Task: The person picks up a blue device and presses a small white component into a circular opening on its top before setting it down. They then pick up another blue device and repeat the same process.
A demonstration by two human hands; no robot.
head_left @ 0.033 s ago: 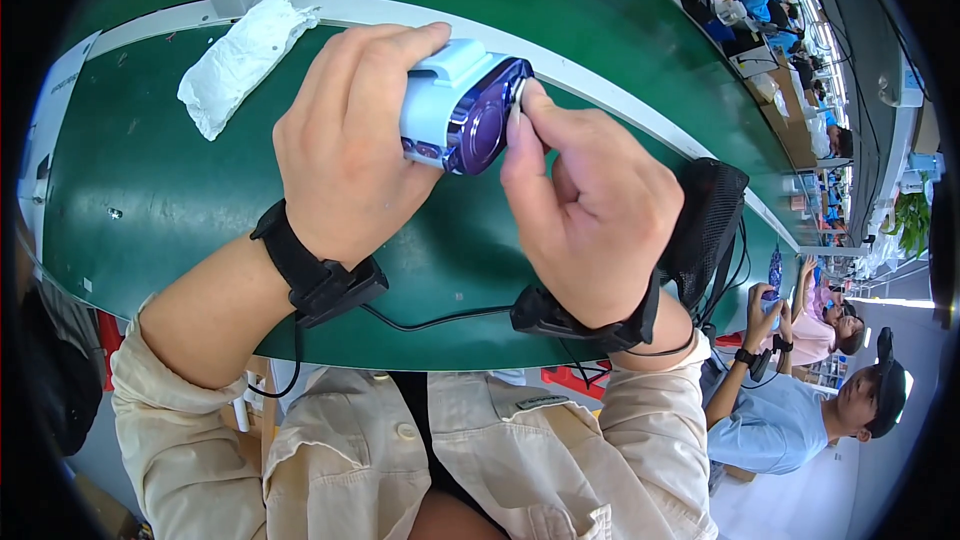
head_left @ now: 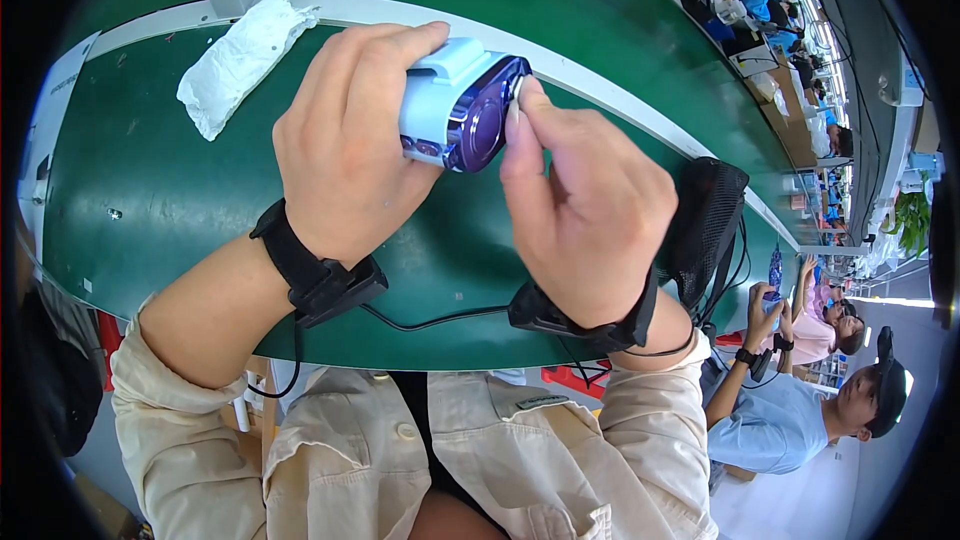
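My left hand (head_left: pixel 355 130) is closed round a light-blue device (head_left: pixel 428 108) with a glossy dark-purple end panel (head_left: pixel 484 127). The device is held above the green table, its purple end turned toward my right hand. On its upper side a light-blue raised part sticks out. Thumb and index finger of my right hand (head_left: pixel 590 195) pinch a small thin pale, silvery piece (head_left: pixel 516 98) against the edge of the purple panel. What exactly this piece is cannot be made out. My left fingertips are partly hidden behind the device.
A crumpled white bag (head_left: pixel 240 65) lies on the green table (head_left: pixel 160 190) at the left. Beside my right wrist sits a black mesh pouch (head_left: pixel 708 220) with cables. Another cable links my black wrist straps. A white rail (head_left: pixel 590 85) borders the table. A co-worker (head_left: pixel 790 420) stands at the right.
My right hand has shifted very slightly to the left, still pinching at the purple panel's edge. The left hand and device look almost unmoved.
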